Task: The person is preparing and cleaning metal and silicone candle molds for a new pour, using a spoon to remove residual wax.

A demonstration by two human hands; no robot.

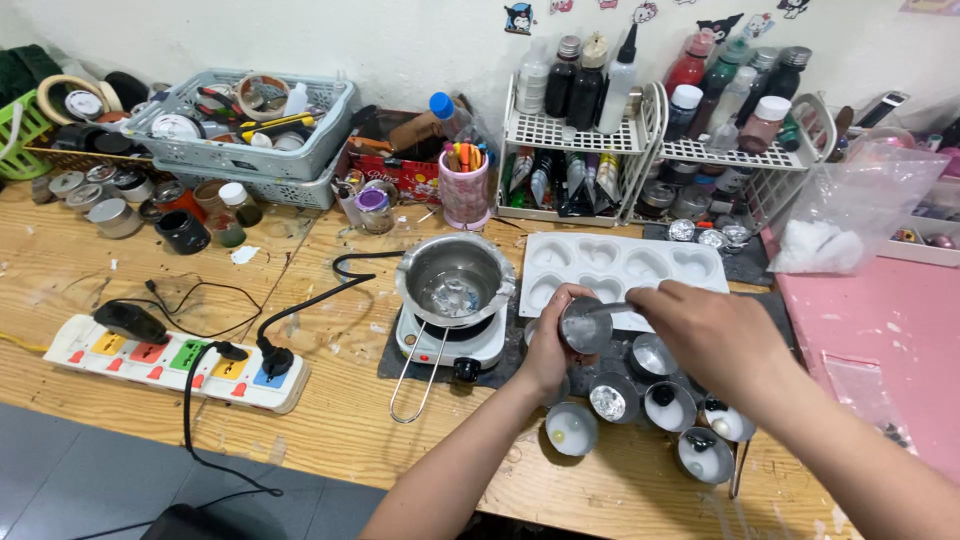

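Left hand [548, 350] grips a small tin [586, 325]; right hand [705, 335] pinches a thin metal tool [612, 309] into it. Below hands, six tins [640, 415] on table [330, 420], some apparently filled. Pot [455, 278] left of hands holds clear liquid. Heart mould [620, 265] beyond looks empty.

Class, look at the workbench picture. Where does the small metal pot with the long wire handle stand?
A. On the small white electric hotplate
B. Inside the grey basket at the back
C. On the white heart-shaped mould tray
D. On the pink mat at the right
A: the metal pot sits on the white hotplate, left of the heart mould tray.
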